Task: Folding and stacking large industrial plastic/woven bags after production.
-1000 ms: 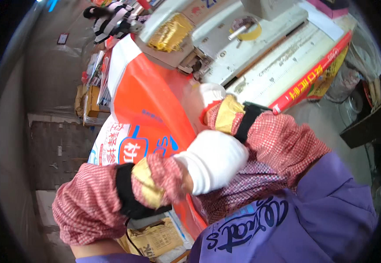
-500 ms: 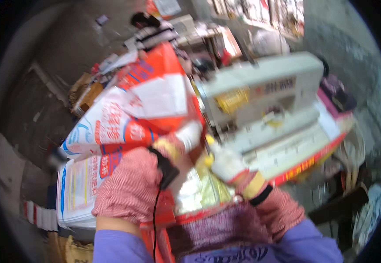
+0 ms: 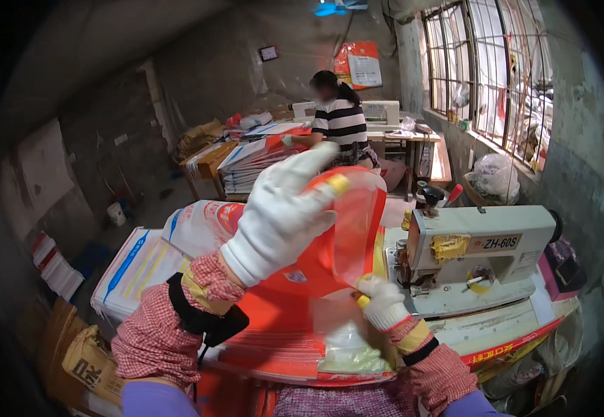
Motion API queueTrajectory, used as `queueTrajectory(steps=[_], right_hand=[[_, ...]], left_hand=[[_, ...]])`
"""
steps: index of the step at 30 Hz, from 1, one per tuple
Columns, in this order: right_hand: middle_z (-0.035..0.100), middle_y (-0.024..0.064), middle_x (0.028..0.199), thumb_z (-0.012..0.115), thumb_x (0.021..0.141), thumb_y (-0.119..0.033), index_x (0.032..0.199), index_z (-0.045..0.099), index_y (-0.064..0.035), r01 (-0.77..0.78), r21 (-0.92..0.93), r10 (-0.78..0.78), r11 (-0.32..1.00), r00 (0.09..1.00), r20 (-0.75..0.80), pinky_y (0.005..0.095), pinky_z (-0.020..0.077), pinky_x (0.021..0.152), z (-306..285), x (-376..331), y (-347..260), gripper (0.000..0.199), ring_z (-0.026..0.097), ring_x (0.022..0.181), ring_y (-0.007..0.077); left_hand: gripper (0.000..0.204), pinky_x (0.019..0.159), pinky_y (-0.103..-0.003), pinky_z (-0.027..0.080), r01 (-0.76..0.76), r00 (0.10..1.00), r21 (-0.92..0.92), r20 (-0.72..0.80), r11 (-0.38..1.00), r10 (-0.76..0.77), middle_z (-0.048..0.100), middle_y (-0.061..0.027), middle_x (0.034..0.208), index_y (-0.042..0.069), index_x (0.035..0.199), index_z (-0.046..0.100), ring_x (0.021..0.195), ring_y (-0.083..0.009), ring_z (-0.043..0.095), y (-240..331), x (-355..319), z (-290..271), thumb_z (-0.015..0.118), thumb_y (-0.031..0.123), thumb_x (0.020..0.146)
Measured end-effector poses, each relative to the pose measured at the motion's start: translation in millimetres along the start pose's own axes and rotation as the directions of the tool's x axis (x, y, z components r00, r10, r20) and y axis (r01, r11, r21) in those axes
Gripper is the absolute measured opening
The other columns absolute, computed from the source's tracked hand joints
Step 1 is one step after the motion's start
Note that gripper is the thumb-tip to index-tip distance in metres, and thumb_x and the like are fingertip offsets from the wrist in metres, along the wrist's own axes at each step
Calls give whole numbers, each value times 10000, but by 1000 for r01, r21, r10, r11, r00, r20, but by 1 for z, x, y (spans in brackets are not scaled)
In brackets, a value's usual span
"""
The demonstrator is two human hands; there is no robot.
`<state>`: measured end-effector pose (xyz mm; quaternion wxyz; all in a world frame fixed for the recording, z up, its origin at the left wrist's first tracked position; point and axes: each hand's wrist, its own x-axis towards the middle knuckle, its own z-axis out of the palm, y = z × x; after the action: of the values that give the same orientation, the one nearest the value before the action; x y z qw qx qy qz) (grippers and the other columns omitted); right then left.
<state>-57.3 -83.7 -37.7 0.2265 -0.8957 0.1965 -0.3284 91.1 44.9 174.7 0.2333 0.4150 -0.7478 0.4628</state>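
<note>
My left hand (image 3: 274,212), in a white glove with a yellow-wrapped fingertip, is raised with its fingers spread. It hangs in front of a red and white printed woven sack (image 3: 359,226), whose upper end bulges upward. By the sack's right edge, my right hand (image 3: 384,304) is closed, its gloved fingers curled on that edge. Just right of this hand stands a pale industrial sewing machine (image 3: 423,240), with yellow thread or cloth wound on its arm. Beneath my hands lies a pile of red sacks (image 3: 274,340). The left hand covers part of the raised sack.
A stack of white printed sacks (image 3: 131,278) lies at the left. Farther off, a person in a striped top (image 3: 347,125) works beside another sack stack (image 3: 243,167). A brown paper bag (image 3: 93,365) is at lower left. A barred window (image 3: 486,76) fills the right wall.
My left hand has lifted off the sack and opened, rising away from the right hand. The sack's top has dropped lower. My view has tilted up, showing more of the room.
</note>
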Motion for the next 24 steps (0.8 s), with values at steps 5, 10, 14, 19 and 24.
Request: queueTrajectory(steps=[5, 10, 14, 19, 24], right_hand=[[594, 77, 768, 553, 739, -33, 863, 621, -30, -111, 334, 168, 936, 975, -144, 291, 445, 627, -51, -48, -34, 142, 554, 712, 157], [603, 37, 873, 530, 842, -82, 1020, 577, 11, -131, 804, 450, 580, 874, -183, 247, 435, 662, -82, -65, -47, 206, 532, 773, 105], [610, 38, 906, 566, 809, -44, 1059, 561, -6, -93, 751, 414, 653, 875, -251, 261, 447, 693, -51, -78, -11, 252, 547, 844, 120], [641, 107, 904, 605, 724, 1, 1066, 568, -33, -210, 441, 264, 873, 962, -64, 291, 467, 710, 20, -94, -2, 346, 604, 808, 174], [639, 62, 816, 460, 710, 69, 933, 629, -30, -128, 448, 204, 885, 971, -127, 263, 460, 670, 33, -61, -30, 297, 592, 750, 157]], left_hand=[[690, 1001, -387, 318, 501, 846, -281, 359, 818, -395, 414, -233, 1273, -36, 1226, 423, 1193, -357, 400, -5, -120, 25, 688, 314, 693], [785, 911, -389, 402, 538, 545, 56, 737, 841, -399, 527, -205, 1136, 16, 1192, 473, 1049, -323, 515, 10, -187, 29, 746, 420, 575], [269, 619, -381, 501, 327, 564, 216, 737, 920, -373, 628, -125, 780, 73, 971, 599, 714, -266, 623, 18, -231, 45, 591, 204, 736], [144, 555, -388, 501, 288, 391, 433, 761, 854, -517, 637, -120, 696, 107, 761, 658, 662, -269, 638, 9, -282, 33, 518, 107, 732], [127, 531, -390, 493, 252, 365, 517, 732, 818, -575, 633, -97, 660, 127, 725, 643, 640, -247, 638, -6, -303, -4, 517, 118, 743]])
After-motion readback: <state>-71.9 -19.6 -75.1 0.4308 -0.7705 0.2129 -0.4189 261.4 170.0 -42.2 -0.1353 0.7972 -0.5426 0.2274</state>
